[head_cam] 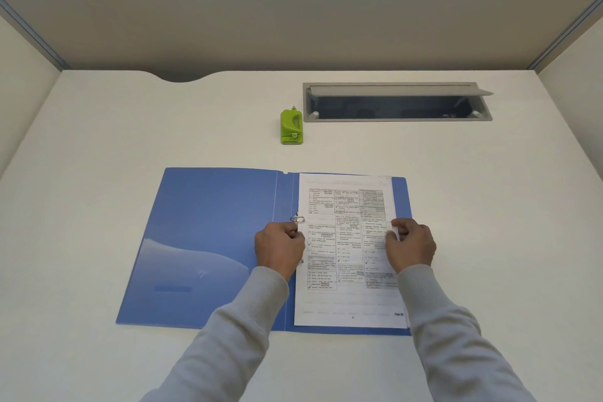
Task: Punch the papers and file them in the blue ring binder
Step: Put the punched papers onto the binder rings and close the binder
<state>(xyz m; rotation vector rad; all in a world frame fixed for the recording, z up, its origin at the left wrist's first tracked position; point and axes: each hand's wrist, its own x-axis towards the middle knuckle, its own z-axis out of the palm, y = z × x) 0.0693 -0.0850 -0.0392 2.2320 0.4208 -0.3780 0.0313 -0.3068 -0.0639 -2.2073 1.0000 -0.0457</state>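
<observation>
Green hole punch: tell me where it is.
Head view: the green hole punch stands on the desk beyond the open blue binder, just left of the grey cable hatch.

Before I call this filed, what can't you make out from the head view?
All head view:
- Lower ring of the blue binder: mostly covered by the left hand.
- What that hand grips: hidden by its own back.
- Punch holes in the papers: under that hand.
- Print on the papers: too small, blurred.

Glossy, seemingly plastic blue binder

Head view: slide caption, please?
Left hand at ring, right hand pinching papers in open blue binder; green punch beyond.
</observation>
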